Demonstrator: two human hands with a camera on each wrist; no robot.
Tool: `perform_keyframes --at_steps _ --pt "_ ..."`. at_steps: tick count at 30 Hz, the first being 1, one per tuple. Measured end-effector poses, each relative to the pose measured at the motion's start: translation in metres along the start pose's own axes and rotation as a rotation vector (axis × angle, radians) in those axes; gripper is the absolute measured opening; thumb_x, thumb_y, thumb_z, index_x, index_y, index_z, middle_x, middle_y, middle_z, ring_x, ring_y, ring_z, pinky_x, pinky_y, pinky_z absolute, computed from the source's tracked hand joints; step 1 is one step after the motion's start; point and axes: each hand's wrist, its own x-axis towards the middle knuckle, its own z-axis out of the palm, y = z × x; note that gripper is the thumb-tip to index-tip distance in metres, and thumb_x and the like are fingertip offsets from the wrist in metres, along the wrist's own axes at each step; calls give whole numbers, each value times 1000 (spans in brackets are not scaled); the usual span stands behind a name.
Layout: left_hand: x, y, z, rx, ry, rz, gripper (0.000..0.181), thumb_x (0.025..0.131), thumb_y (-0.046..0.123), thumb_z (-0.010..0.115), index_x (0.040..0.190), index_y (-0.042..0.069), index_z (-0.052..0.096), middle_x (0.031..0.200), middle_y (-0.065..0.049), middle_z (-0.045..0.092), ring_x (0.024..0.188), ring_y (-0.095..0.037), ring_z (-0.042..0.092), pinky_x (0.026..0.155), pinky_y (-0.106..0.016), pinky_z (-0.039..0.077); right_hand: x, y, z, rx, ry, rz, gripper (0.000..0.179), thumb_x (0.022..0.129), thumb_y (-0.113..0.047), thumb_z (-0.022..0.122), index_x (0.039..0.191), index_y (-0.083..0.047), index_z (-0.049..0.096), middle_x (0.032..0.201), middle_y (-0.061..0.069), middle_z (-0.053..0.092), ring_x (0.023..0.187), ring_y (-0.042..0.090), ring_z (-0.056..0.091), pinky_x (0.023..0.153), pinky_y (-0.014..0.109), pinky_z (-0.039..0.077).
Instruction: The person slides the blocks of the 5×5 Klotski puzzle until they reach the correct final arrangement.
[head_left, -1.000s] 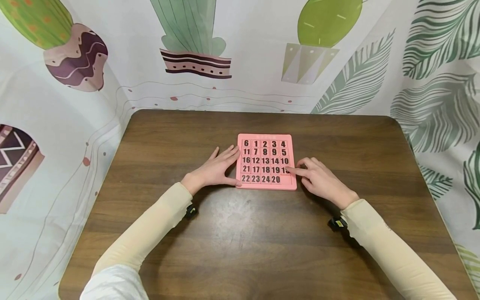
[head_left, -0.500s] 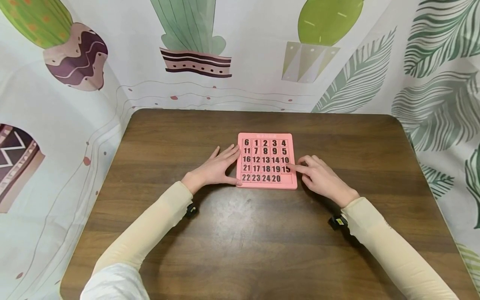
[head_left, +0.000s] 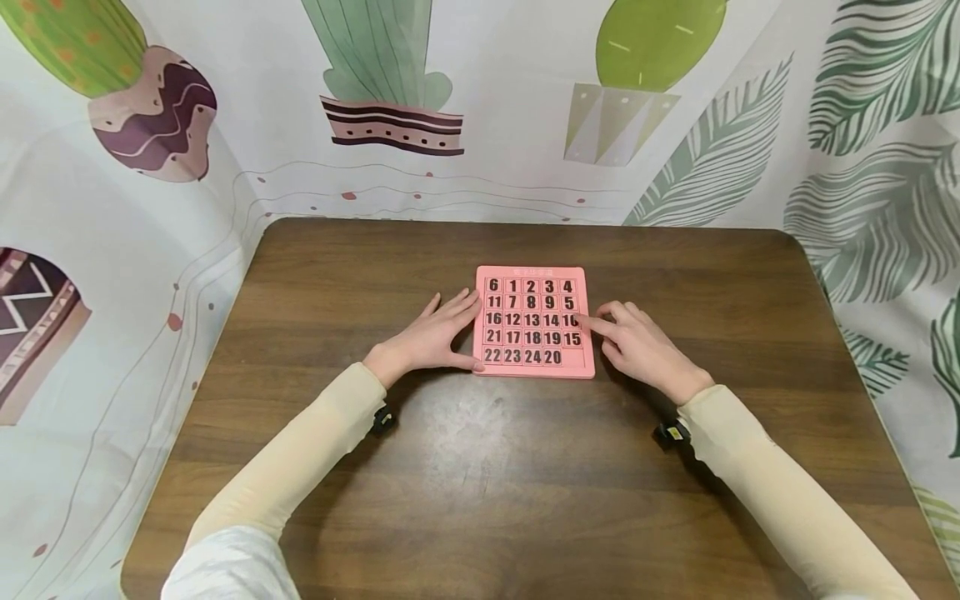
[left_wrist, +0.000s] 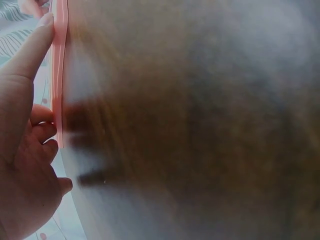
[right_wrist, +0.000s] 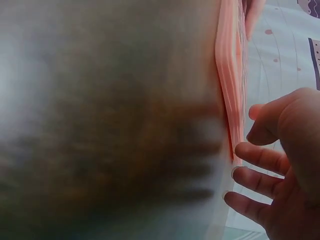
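A pink sliding number puzzle (head_left: 532,377) lies flat on the table, its tiles in rows with black numbers and a bare slot at its lower right corner. My left hand (head_left: 429,335) rests along the puzzle's left edge, fingers extended near the upper part and thumb at the lower left corner. In the left wrist view, that thumb (left_wrist: 25,57) reaches the pink side wall. My right hand (head_left: 645,346) touches the tile numbered 10 with its index fingertip, the other fingers loosely bent. The right wrist view has these fingers (right_wrist: 257,182) beside the puzzle's edge.
The brown wooden table (head_left: 465,500) has rounded far corners. Behind it and at its sides hangs a white cloth (head_left: 517,175) printed with cacti and leaves. Each wrist carries a small black camera, the right one (head_left: 671,433) near the tabletop.
My right index finger has moved up from the tile numbered 15 to the tile numbered 10. The left hand and the puzzle stay in place.
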Motion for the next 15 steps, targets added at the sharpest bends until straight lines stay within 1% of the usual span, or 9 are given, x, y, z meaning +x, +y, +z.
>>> perform_keyframes --at_steps 7,15 --pt "0 1 -1 -1 -4 -1 117 86 66 75 167 7 16 175 -11 8 162 -25 3 128 -57 0 14 6 -2 -5 6 13 54 93 5 63 145 -7 63 121 24 59 106 41 54 94 57 46" --pt "-2 2 -2 -4 1 -8 116 86 68 74 167 9 17 175 -9 8 162 -23 2 127 -59 -1 30 14 0 -7 -15 70 53 95 3 62 147 -6 61 123 24 58 109 41 52 99 57 44"
